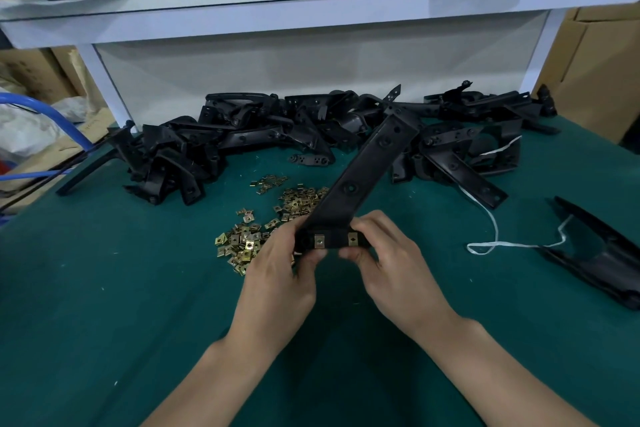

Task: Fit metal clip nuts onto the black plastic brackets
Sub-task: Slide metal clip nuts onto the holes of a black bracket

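Note:
I hold a long black plastic bracket (360, 170) above the green table, its far end pointing up and away to the right. My left hand (280, 274) grips the near end from the left and my right hand (391, 263) grips it from the right, thumbs under the edge. Two brass-coloured clip nuts sit on that near edge, the left clip nut (319, 241) and the right clip nut (352, 238). A loose heap of clip nuts (266, 222) lies on the table just behind my left hand.
A big pile of black brackets (277, 135) runs across the back of the green table (121, 288). Another black bracket (602, 253) lies at the right with a white string (495, 236). A white shelf frame (311, 7) stands behind, cardboard boxes at both sides.

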`<action>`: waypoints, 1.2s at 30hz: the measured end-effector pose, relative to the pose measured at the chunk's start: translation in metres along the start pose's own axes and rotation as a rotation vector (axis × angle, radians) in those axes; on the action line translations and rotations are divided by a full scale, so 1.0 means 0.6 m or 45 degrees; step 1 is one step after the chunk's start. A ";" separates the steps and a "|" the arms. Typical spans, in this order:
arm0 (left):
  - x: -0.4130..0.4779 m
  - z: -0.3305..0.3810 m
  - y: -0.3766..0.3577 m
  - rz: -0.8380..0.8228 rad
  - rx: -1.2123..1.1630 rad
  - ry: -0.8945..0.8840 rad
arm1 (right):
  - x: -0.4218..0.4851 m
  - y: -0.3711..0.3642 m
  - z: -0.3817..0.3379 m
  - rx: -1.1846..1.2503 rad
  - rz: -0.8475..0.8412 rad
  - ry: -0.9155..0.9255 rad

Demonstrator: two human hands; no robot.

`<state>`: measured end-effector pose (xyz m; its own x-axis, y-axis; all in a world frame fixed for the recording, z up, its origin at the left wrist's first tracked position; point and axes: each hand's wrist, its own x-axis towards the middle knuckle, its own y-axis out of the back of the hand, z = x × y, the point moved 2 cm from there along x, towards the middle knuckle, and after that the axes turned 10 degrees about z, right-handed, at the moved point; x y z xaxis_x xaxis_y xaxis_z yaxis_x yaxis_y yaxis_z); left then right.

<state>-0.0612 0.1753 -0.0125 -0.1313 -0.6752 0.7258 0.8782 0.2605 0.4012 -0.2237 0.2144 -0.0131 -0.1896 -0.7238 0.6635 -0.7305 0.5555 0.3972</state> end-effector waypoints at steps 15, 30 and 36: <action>0.001 0.012 -0.002 0.024 -0.088 0.008 | 0.004 0.009 -0.004 -0.124 0.072 0.100; -0.003 0.005 0.009 -0.353 -0.499 0.233 | 0.007 0.025 0.014 -0.409 0.049 0.024; 0.001 0.010 -0.011 -0.309 -0.568 0.540 | 0.008 0.024 -0.001 -0.404 0.004 0.144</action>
<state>-0.0697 0.1777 -0.0115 -0.2375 -0.9156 0.3246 0.9647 -0.1830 0.1896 -0.2345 0.2190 -0.0038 -0.1048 -0.6816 0.7242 -0.4863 0.6703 0.5605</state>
